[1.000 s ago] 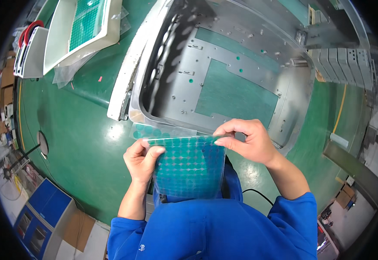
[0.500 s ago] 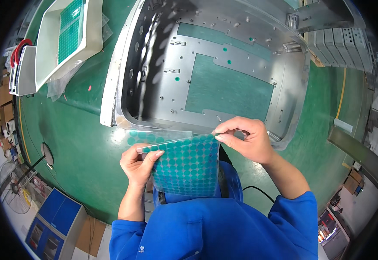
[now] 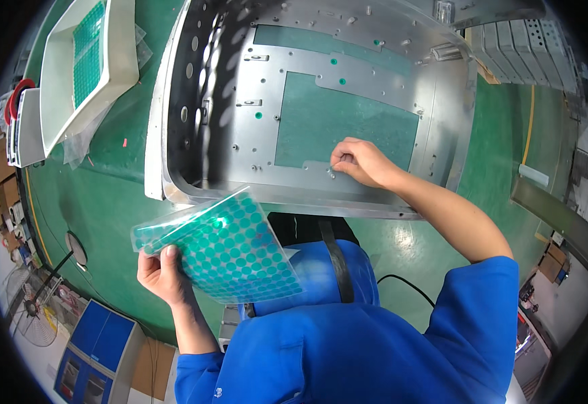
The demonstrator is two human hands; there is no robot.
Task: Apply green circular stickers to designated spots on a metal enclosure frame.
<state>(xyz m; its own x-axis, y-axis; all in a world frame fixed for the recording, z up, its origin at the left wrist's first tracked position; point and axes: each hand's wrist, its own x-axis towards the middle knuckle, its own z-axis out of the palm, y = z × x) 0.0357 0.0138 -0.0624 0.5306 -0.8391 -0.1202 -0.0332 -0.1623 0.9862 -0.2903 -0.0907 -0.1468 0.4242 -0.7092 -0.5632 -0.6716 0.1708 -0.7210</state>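
Note:
My left hand (image 3: 166,273) pinches a clear sheet of round green stickers (image 3: 233,246) by its edge, thumb on top. The sheet hangs tilted in front of my lap. Over the near part of a large metal enclosure (image 3: 287,182), my right hand (image 3: 361,161) is closed in a pinch, fingertips at the panel's near strip beside some small studs. Whatever sits between those fingertips is hidden or too small to name. Several green dots, one being this green dot (image 3: 259,115), show on the panel around its rectangular cutouts.
A white bin (image 3: 122,64) at the far left holds more green sticker sheets (image 3: 88,60). Stacked metal parts (image 3: 526,54) stand at the far right. A fan (image 3: 35,310) and a blue cabinet (image 3: 95,350) are at the lower left. A black cable (image 3: 408,283) lies on the green floor.
My right hand has left the sheet's corner and moved forward to the metal panel. The left hand has shifted left with the sheet, which is now tilted more.

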